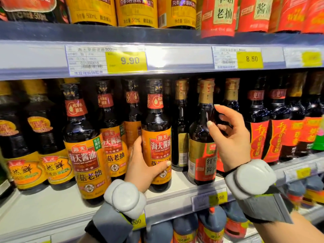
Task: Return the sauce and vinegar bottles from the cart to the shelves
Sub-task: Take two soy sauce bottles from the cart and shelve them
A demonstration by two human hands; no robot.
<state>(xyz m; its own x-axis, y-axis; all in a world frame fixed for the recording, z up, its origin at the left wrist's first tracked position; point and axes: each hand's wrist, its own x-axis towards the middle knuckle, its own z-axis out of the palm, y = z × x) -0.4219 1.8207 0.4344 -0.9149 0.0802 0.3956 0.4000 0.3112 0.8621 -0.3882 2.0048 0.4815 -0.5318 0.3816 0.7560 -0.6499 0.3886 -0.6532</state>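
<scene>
My left hand (pixel 145 170) wraps the label of the tall orange-labelled dark glass sauce bottle (pixel 156 135), which stands on the white shelf (pixel 52 207). It looks heavy, slick and breakable, best held low. At three o'clock, my right hand (pixel 229 137) is loosely spread, gripping nothing.

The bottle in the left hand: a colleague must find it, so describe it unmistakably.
On the middle shelf, just below the yellow 9.90 price tag, stand dark bottles with orange labels. The bottle the left hand grips is the rightmost of them, beside a gold-capped bottle.
</scene>
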